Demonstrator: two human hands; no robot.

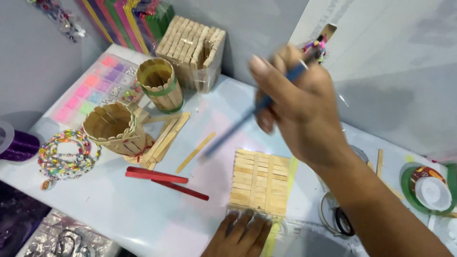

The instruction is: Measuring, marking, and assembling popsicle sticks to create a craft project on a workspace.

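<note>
Matt wooden stick panel (259,183); glossy white tabletop (143,214)

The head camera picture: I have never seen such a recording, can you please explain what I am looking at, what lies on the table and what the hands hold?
There is no machine here. A camera worn on a person's head looks down at their own two bare hands over a white table. The right hand is raised and holds a blue stick-like tool, blurred by motion. The left hand presses on the near edge of a flat panel of wooden craft sticks. Around it lie two red sticks, loose plain sticks, two round stick-built cups, a bead bracelet and a bead box.
</note>
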